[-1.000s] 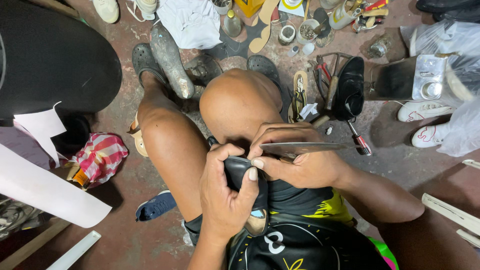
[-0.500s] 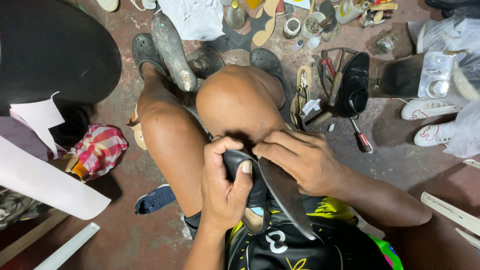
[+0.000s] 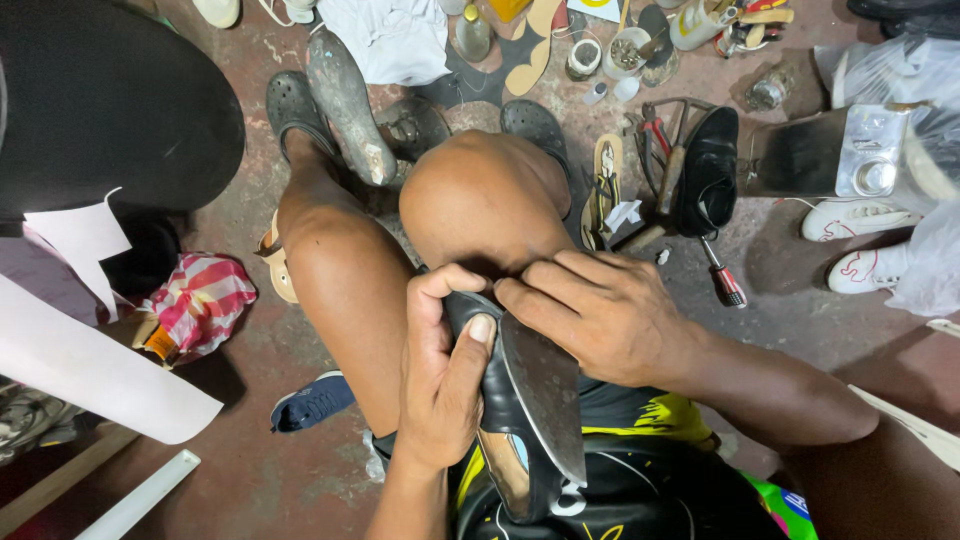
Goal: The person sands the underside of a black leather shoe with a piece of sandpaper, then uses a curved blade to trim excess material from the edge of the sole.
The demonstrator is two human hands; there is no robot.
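Observation:
My left hand (image 3: 440, 380) grips a black shoe (image 3: 500, 410) held in my lap against my right knee (image 3: 480, 200), thumb pressed on its upper. My right hand (image 3: 600, 315) holds a flat metal blade (image 3: 545, 395) that lies along the shoe, its fingers curled over the shoe's top edge. The blade's handle is hidden under the palm. Both hands touch the shoe between my bare knees.
On the red-brown floor ahead lie a black shoe (image 3: 708, 175), a red-handled screwdriver (image 3: 722, 280), pliers (image 3: 655, 135), sandals (image 3: 605, 185), soles (image 3: 345, 100) and small tins (image 3: 630, 50). White sneakers (image 3: 860, 250) sit right, a striped cloth (image 3: 200, 300) and a blue shoe (image 3: 312, 400) left.
The blade has swung from lying crosswise above the shoe to pointing down along it toward me. My right hand has shifted onto the shoe's top edge; the left keeps its grip.

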